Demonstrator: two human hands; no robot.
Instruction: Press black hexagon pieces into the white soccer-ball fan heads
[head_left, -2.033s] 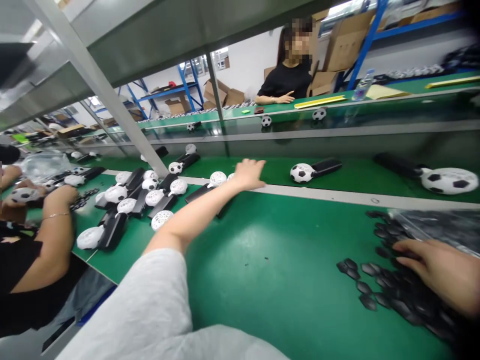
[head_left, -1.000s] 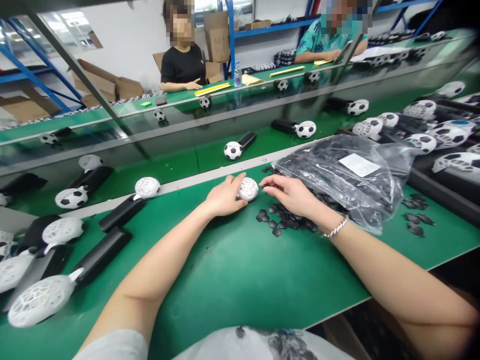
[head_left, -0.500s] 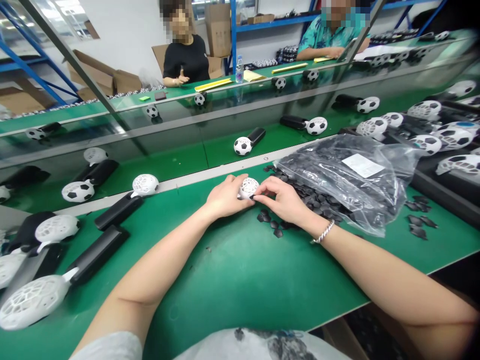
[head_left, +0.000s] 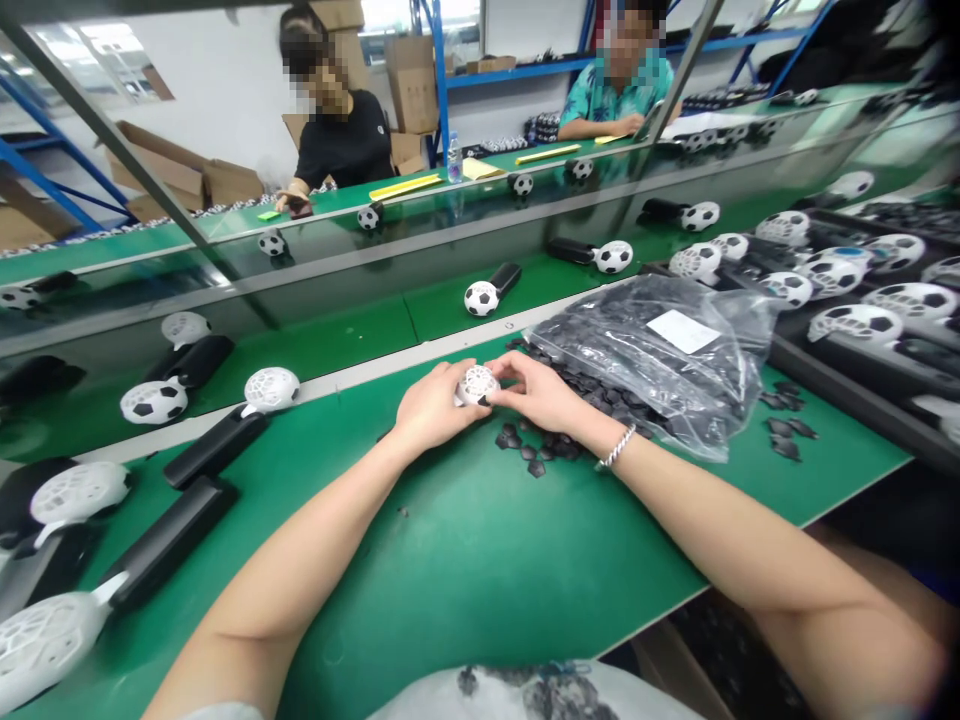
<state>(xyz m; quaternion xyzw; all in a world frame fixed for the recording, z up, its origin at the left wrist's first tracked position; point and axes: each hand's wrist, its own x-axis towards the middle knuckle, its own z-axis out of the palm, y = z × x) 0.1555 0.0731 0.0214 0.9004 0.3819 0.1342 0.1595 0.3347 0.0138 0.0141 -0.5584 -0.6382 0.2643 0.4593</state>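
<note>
My left hand (head_left: 435,405) is closed around a small white soccer-ball shell (head_left: 477,382) with an openwork pattern, held low over the green table. On the shell's right side, my right hand (head_left: 529,390) presses with thumb and forefinger. A black patch shows on the shell's lower edge beside my right thumb; whether the fingers still grip it is unclear. Loose black pentagon pieces (head_left: 535,467) lie just below my right hand. More of them spill from under a clear plastic bag (head_left: 645,345) with a white label.
White ball shells with black handles lie at the left (head_left: 172,540). A dark tray (head_left: 832,400) of similar parts stands at the right. Beyond the pale rail runs a green conveyor belt (head_left: 360,340) carrying several soccer-ball pieces. Two people sit across it, one in a black shirt (head_left: 345,140).
The view has shifted slightly. My right thumb and forefinger now spread along the shell's side instead of pinching at its lower edge. The black-shirted person's hand has lowered onto a dark object.
</note>
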